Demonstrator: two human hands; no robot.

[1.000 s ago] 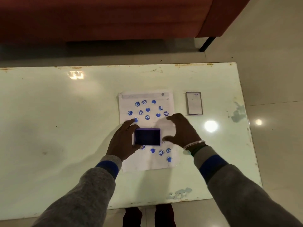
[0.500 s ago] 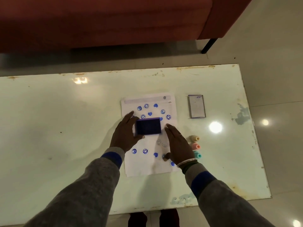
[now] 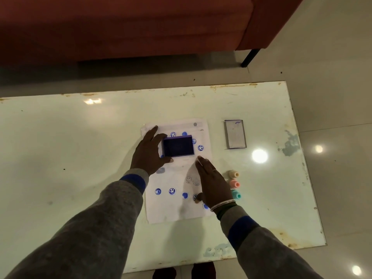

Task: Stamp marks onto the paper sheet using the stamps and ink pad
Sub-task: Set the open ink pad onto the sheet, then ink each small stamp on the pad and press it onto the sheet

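A white paper sheet with several blue smiley and heart marks lies on the glass table. The open blue ink pad rests on the sheet's upper part. My left hand grips the pad's left side between thumb and fingers. My right hand lies flat on the sheet's right side, fingers together, holding nothing. Three small stamps lie just right of that hand: a cream stamp, a pink stamp and a teal stamp.
The ink pad's lid lies on the table to the right of the sheet. A red sofa stands behind the table, one dark leg on the tiled floor. Shoes show below the table's near edge.
My left hand has slid the ink pad up the sheet, away from me. My right hand dropped flat onto the paper, uncovering the three stamps.
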